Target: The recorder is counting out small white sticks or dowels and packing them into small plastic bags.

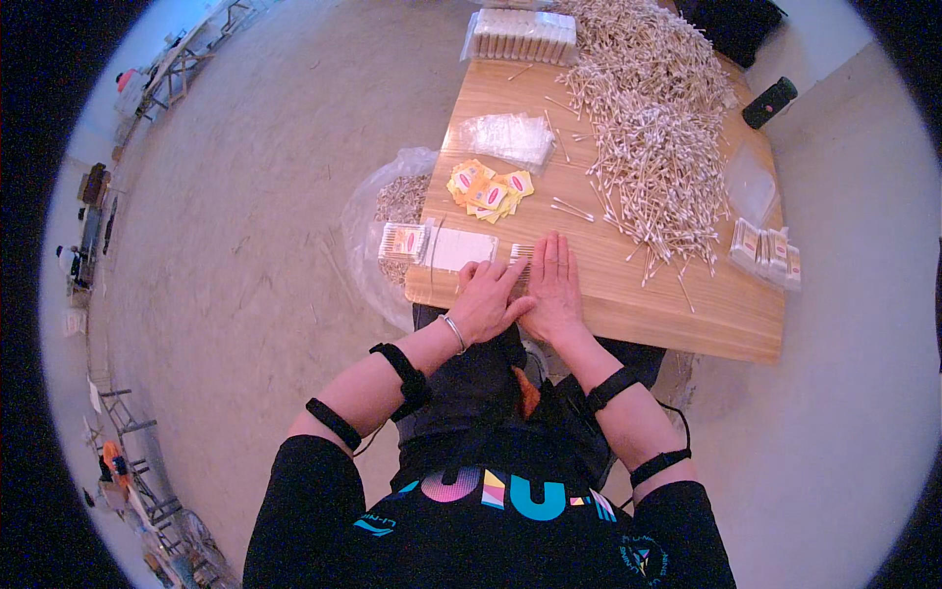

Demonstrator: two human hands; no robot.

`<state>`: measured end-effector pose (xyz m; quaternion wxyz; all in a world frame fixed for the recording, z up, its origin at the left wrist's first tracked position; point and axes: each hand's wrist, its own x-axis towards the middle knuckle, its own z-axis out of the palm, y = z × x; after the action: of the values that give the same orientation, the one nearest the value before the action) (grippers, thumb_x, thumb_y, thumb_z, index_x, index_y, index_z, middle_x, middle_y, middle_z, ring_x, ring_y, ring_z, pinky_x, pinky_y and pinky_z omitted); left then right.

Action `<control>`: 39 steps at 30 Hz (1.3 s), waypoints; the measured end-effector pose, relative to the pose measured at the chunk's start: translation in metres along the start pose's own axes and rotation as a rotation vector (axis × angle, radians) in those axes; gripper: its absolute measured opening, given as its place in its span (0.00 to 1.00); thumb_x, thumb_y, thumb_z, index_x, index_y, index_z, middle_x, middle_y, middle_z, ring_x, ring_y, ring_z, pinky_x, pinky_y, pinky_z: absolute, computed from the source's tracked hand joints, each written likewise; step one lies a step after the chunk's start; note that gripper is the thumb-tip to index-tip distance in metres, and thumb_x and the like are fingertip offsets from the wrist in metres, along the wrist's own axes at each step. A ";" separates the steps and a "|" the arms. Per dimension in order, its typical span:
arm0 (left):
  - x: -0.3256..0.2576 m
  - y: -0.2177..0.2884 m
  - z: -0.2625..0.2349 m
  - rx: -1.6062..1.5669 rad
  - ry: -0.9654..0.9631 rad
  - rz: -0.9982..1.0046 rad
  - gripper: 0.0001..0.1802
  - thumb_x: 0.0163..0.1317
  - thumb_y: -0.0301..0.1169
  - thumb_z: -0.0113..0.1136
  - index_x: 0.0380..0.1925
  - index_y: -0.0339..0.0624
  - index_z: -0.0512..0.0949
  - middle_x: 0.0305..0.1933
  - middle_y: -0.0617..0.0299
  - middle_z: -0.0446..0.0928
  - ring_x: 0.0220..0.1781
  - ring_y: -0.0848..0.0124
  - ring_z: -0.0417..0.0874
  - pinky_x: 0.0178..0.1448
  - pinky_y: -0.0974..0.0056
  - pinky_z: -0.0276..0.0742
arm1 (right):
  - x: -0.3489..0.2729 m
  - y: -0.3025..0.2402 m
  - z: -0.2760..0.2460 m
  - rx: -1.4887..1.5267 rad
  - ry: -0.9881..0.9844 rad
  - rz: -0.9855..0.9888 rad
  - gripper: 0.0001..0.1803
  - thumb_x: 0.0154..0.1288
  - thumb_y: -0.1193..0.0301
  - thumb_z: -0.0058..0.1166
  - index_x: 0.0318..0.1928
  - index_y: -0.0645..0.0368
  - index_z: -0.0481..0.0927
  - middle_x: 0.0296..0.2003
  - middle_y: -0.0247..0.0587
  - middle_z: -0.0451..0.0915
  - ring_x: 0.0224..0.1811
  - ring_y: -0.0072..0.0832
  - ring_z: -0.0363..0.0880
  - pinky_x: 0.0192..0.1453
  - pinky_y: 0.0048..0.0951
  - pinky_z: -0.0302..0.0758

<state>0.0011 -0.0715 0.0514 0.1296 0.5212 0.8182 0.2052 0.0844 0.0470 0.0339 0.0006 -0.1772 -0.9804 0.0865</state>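
Note:
A small row of cotton swabs lies on the wooden table near its front edge, between my hands. My right hand rests flat along the right side of the row, fingers stretched and close together. From the left, my left hand reaches in with its index finger at the swabs and its thumb extended toward the right hand. Part of the row is hidden under the fingers. Just left of it lies a white flat block. A filled swab pack with an orange label sits at the table's left edge.
A big heap of loose swabs covers the far right. Yellow labels, clear plastic bags and stacked packs lie along the left side. More packs sit at the right edge. A clear sack stands below, left.

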 end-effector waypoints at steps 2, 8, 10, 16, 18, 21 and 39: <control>-0.001 -0.001 0.001 0.003 0.011 0.006 0.33 0.59 0.48 0.51 0.60 0.42 0.60 0.44 0.52 0.69 0.49 0.57 0.68 0.57 0.53 0.55 | 0.000 0.000 -0.001 0.020 -0.003 -0.002 0.45 0.57 0.55 0.45 0.66 0.71 0.44 0.68 0.59 0.38 0.73 0.49 0.31 0.74 0.43 0.30; 0.001 0.000 0.000 -0.011 0.003 -0.010 0.33 0.59 0.48 0.51 0.60 0.42 0.60 0.45 0.52 0.69 0.50 0.56 0.68 0.57 0.52 0.55 | 0.000 0.002 0.001 0.025 0.014 -0.006 0.44 0.58 0.55 0.44 0.66 0.72 0.45 0.69 0.59 0.37 0.73 0.48 0.31 0.74 0.43 0.31; 0.001 -0.001 0.002 -0.028 0.031 -0.022 0.34 0.59 0.49 0.51 0.61 0.42 0.60 0.45 0.52 0.70 0.50 0.56 0.68 0.57 0.51 0.55 | 0.001 0.000 0.000 0.021 -0.005 -0.002 0.43 0.58 0.55 0.43 0.66 0.72 0.45 0.69 0.59 0.37 0.73 0.48 0.31 0.74 0.43 0.31; 0.005 -0.001 0.004 -0.009 0.012 -0.041 0.34 0.60 0.49 0.49 0.62 0.42 0.59 0.47 0.51 0.71 0.51 0.56 0.69 0.58 0.50 0.54 | 0.002 0.000 -0.001 -0.030 -0.048 0.016 0.42 0.59 0.57 0.40 0.66 0.72 0.45 0.69 0.59 0.37 0.73 0.48 0.31 0.74 0.43 0.31; 0.006 0.001 0.001 -0.026 -0.004 -0.047 0.32 0.60 0.48 0.49 0.61 0.42 0.60 0.48 0.51 0.71 0.51 0.56 0.70 0.58 0.50 0.54 | 0.001 0.001 0.000 -0.035 -0.029 0.010 0.42 0.59 0.57 0.40 0.66 0.72 0.45 0.69 0.59 0.37 0.73 0.48 0.31 0.74 0.43 0.31; 0.006 0.002 -0.001 -0.059 -0.022 -0.069 0.30 0.61 0.44 0.49 0.60 0.42 0.61 0.49 0.51 0.72 0.52 0.56 0.70 0.58 0.49 0.55 | 0.000 0.000 0.001 -0.016 -0.005 0.002 0.43 0.58 0.56 0.41 0.66 0.72 0.45 0.68 0.60 0.38 0.73 0.49 0.31 0.74 0.43 0.32; 0.022 -0.003 0.006 -0.156 0.024 -0.239 0.28 0.54 0.29 0.52 0.58 0.45 0.62 0.38 0.54 0.77 0.45 0.58 0.77 0.52 0.51 0.57 | -0.004 0.010 -0.009 0.073 -0.024 -0.112 0.47 0.57 0.52 0.46 0.65 0.74 0.45 0.68 0.63 0.40 0.72 0.50 0.34 0.74 0.44 0.34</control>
<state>-0.0079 -0.0517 0.0450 0.1835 0.4061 0.8574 0.2573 0.0922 0.0566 0.0409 0.0003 -0.1209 -0.9849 0.1242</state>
